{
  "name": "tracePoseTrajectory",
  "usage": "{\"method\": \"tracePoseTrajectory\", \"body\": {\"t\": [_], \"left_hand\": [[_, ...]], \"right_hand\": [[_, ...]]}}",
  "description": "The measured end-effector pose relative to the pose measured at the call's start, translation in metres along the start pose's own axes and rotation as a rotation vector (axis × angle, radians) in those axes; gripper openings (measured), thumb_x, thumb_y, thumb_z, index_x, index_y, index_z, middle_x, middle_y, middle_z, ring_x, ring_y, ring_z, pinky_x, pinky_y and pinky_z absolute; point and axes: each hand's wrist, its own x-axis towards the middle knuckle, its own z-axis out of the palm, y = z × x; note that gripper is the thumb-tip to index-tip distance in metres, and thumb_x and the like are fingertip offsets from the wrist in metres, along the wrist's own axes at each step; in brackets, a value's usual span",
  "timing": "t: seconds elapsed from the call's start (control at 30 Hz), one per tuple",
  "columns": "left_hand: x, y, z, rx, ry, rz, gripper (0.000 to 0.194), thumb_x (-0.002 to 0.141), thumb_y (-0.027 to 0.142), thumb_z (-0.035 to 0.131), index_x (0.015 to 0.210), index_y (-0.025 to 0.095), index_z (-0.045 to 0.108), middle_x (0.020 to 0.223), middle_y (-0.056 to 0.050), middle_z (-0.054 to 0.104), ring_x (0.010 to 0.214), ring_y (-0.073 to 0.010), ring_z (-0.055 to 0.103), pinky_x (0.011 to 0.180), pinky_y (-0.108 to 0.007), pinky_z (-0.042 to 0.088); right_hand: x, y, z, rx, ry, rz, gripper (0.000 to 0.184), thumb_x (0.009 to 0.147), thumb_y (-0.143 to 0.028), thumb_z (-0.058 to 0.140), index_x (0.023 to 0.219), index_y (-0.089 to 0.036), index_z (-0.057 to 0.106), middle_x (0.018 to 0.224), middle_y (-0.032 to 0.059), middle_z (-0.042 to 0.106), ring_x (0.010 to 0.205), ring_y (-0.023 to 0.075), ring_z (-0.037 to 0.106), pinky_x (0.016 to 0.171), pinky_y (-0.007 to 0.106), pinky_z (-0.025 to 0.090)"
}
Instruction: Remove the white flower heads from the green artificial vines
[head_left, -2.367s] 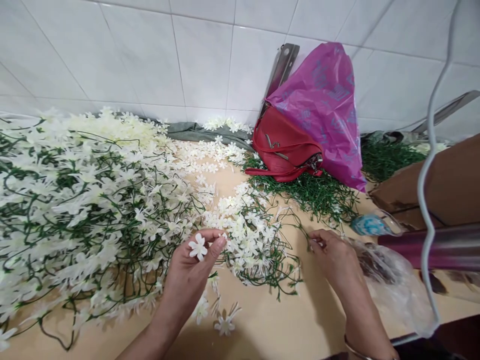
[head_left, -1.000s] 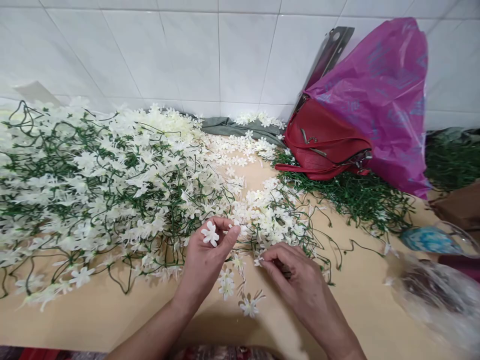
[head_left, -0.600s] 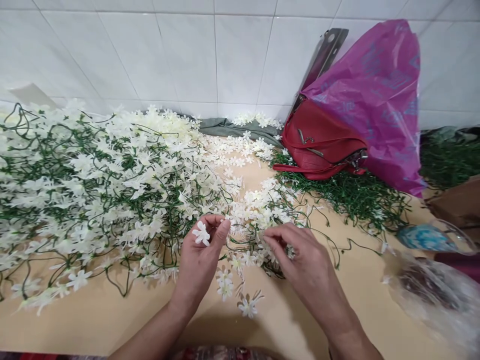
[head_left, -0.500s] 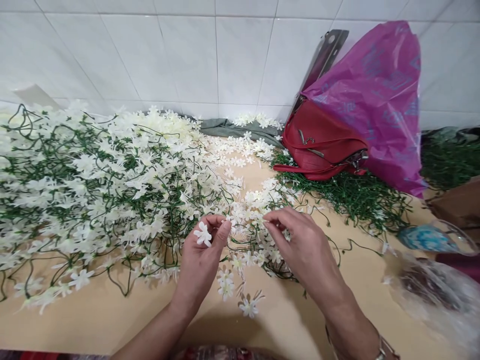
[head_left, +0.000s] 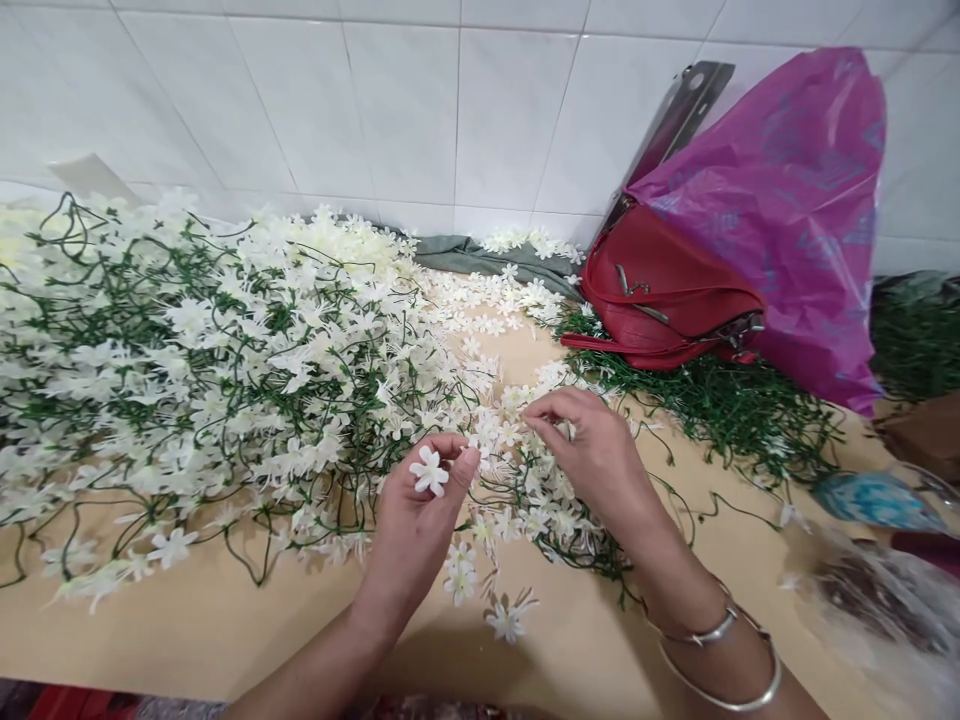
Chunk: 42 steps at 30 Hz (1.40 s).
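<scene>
Many artificial flowers [head_left: 247,345] at left are on green stems; loose blossoms [head_left: 491,295] at far centre lie unjoined. The left hand [head_left: 409,530] is clamped on one white flower [head_left: 430,472]; the right hand [head_left: 600,455] has fingertips close, but whether they grip something, one cannot tell.

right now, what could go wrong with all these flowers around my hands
The white flower in your left hand could slip and get lost among similar ones.
The bangles below your right hand might snag the wiry stems beside them.
The red bag lies on the green heap and may bend it.
</scene>
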Motion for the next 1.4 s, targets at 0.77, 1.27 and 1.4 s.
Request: {"method": "tracePoseTrajectory", "body": {"t": [0.77, 1.27, 1.4], "left_hand": [[0.016, -0.005, 0.030, -0.131, -0.050, 0.030, 0.013, 0.086, 0.031, 0.077, 0.089, 0.019, 0.081, 0.090, -0.004, 0.081, 0.086, -0.0192, 0.072, 0.085, -0.029, 0.056], [0.015, -0.005, 0.031, 0.053, -0.089, 0.337, 0.012, 0.095, 0.023, 0.070, 0.100, 0.023, 0.080, 0.097, -0.003, 0.080, 0.089, -0.0184, 0.072, 0.084, -0.029, 0.054], [0.017, -0.005, 0.030, 0.106, -0.111, 0.397, 0.013, 0.096, 0.022, 0.068, 0.101, 0.023, 0.079, 0.097, -0.004, 0.080, 0.088, -0.0184, 0.072, 0.080, -0.029, 0.054]], "right_hand": [[-0.050, -0.036, 0.015, 0.428, 0.296, 0.284, 0.005, 0.090, -0.023, 0.073, 0.086, -0.024, 0.070, 0.081, -0.0018, 0.068, 0.077, 0.0154, 0.064, 0.074, 0.030, 0.052], [-0.049, -0.037, 0.023, 0.607, 0.399, 0.375, 0.016, 0.085, -0.025, 0.076, 0.090, -0.023, 0.061, 0.080, -0.0008, 0.068, 0.075, 0.0156, 0.066, 0.072, 0.028, 0.054], [-0.046, -0.034, 0.026, 0.798, 0.366, 0.446, 0.020, 0.086, -0.028, 0.076, 0.094, -0.023, 0.058, 0.079, -0.0021, 0.067, 0.072, 0.0137, 0.065, 0.069, 0.026, 0.054]]}}
